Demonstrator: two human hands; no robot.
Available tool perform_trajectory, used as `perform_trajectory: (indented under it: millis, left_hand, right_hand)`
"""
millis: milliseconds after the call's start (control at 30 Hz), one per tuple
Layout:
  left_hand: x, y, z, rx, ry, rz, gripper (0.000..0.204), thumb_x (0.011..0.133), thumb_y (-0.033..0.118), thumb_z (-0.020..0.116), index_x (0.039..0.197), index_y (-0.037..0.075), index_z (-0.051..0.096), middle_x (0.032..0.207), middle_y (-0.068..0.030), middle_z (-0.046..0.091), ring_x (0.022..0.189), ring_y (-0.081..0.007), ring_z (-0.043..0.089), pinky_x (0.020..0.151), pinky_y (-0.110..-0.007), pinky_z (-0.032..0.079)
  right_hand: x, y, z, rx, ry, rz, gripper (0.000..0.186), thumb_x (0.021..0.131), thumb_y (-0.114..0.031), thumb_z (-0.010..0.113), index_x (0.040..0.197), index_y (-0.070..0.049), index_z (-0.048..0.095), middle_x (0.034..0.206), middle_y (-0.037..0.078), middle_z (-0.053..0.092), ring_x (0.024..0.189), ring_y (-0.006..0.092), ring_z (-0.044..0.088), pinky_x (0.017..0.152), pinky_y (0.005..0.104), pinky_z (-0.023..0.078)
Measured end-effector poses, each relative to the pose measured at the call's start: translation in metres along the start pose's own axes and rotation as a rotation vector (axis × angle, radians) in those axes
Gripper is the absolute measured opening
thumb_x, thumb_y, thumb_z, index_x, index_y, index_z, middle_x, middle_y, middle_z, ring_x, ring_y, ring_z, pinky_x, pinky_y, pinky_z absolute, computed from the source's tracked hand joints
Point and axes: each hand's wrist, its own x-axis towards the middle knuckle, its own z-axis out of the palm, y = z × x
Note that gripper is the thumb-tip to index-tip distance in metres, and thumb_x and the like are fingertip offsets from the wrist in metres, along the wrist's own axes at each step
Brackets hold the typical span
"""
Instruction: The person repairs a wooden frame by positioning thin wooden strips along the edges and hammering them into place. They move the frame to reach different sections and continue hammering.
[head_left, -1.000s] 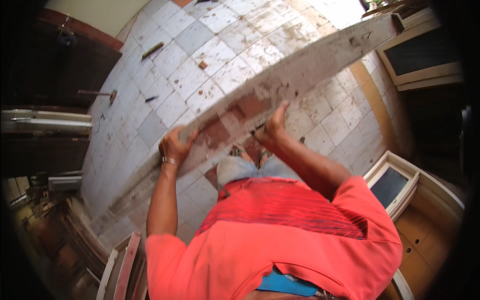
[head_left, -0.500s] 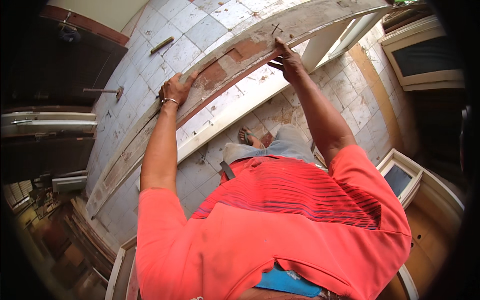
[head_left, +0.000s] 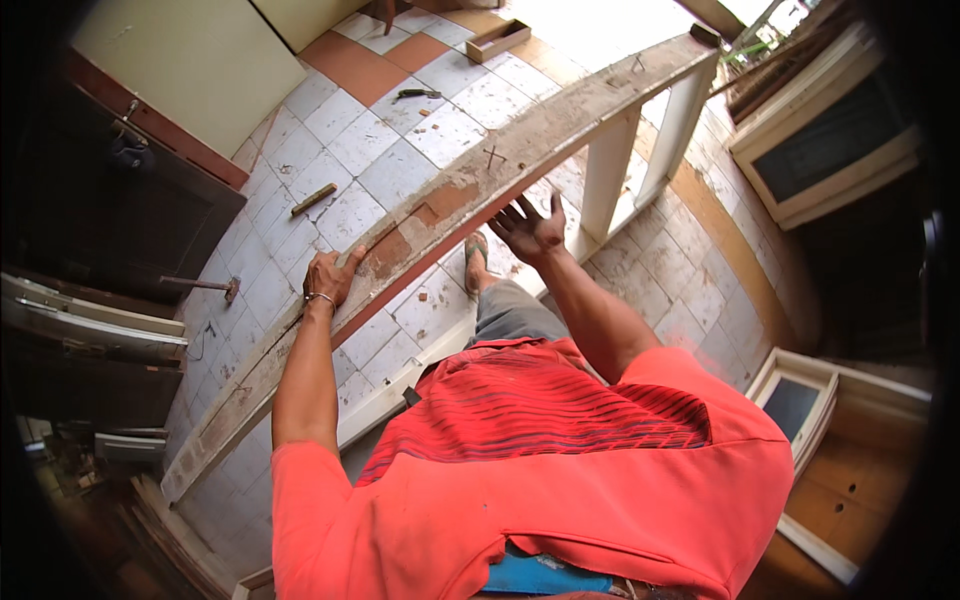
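Open gap between leg (head_left: pixel 515 312) and crossbar (head_left: pixel 609 178) — frame (head_left: pixel 560 128) around

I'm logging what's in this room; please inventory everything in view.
wooden frame: 1, grey-white with reddish patches, across centre
hammer: 1, brown, floor left
wooden strip: 1, brown, floor upper left
small tool: 1, black, floor near top
shallow box: 1, cream, floor at top
dark panels: at least 2, brown-black, left
glazed sash: 1, cream, upper right
white-framed unit: 1, white and brown, lower right
planks: several, brown, lower left
floor tiles: many, white and orange
shirt: 1, coral red, bottom centre
left hand: 1, bare, on the frame
right hand: 1, bare, open near the frame
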Motion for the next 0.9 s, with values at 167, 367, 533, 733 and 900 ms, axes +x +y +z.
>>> perform_trajectory:
  millis: [167, 367, 533, 733, 900]
  left_hand:
    - [0.059, -0.002, 0.006, -0.02, -0.081, -0.046, 0.091, 0.077, 0.076, 0.063, 0.118, -0.005, 0.067, 0.126, -0.0253, 0.061, 0.119, -0.037, 0.059, 0.101, -0.042, 0.047]
    - [0.139, -0.022, 0.026, -0.008, -0.098, -0.045, 0.092, 0.078, 0.078, 0.059, 0.115, -0.005, 0.068, 0.122, -0.0273, 0.063, 0.117, -0.0391, 0.059, 0.101, -0.041, 0.047]
    - [0.207, -0.021, 0.017, -0.048, -0.226, -0.151, 0.083, 0.079, 0.073, 0.063, 0.116, -0.001, 0.07, 0.121, -0.0272, 0.063, 0.115, -0.0382, 0.06, 0.1, -0.041, 0.047]
    - [0.235, -0.052, 0.069, -0.169, 0.121, 0.29, 0.076, 0.071, 0.064, 0.076, 0.119, 0.006, 0.068, 0.118, -0.0227, 0.064, 0.113, -0.0376, 0.059, 0.099, -0.044, 0.046]
    - [0.253, 0.0, 0.074, -0.005, 0.085, 0.239, 0.088, 0.062, 0.041, 0.089, 0.137, 0.016, 0.052, 0.139, -0.0108, 0.05, 0.13, -0.0329, 0.047, 0.108, -0.049, 0.037]
  right_hand:
    - [0.122, -0.024, 0.006, 0.057, -0.162, -0.072, 0.065, 0.096, -0.058, 0.042, 0.136, -0.007, 0.048, 0.135, 0.017, 0.053, 0.125, 0.036, 0.051, 0.109, 0.052, 0.039]
    - [0.207, -0.007, 0.03, 0.069, 0.031, -0.05, 0.055, 0.096, -0.049, 0.044, 0.131, -0.008, 0.054, 0.129, 0.015, 0.059, 0.12, 0.0356, 0.056, 0.104, 0.0541, 0.045]
    - [0.284, 0.004, 0.049, 0.132, 0.094, -0.124, 0.052, 0.094, -0.049, 0.045, 0.126, -0.009, 0.058, 0.125, 0.013, 0.062, 0.114, 0.0348, 0.058, 0.101, 0.0539, 0.047]
    - [0.35, 0.034, 0.069, 0.118, 0.085, -0.139, 0.051, 0.095, -0.05, 0.044, 0.125, -0.011, 0.058, 0.122, 0.011, 0.063, 0.112, 0.034, 0.059, 0.099, 0.0531, 0.048]
    - [0.42, 0.036, 0.038, 0.039, 0.217, -0.081, 0.051, 0.096, -0.05, 0.034, 0.122, -0.013, 0.058, 0.127, 0.009, 0.061, 0.119, 0.0284, 0.055, 0.103, 0.0484, 0.044]
